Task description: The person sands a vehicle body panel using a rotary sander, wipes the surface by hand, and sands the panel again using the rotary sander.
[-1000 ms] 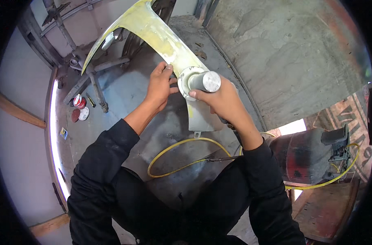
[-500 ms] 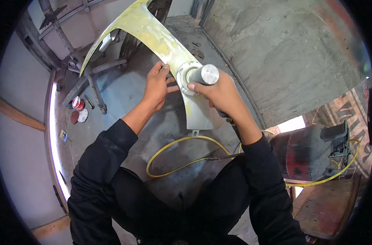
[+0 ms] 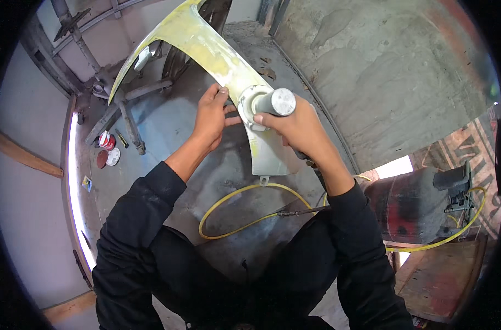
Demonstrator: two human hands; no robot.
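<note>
Large, dark block lettering stands on the flat tan-brown sheet (image 3: 464, 147) beyond the floor's right edge, partly hidden. Small dark marks on the round white pad (image 3: 245, 105) of the grey power tool (image 3: 283, 102) and print on the small yellow-and-blue packet (image 3: 87, 183), near the floor's left edge, are unreadable.
</note>
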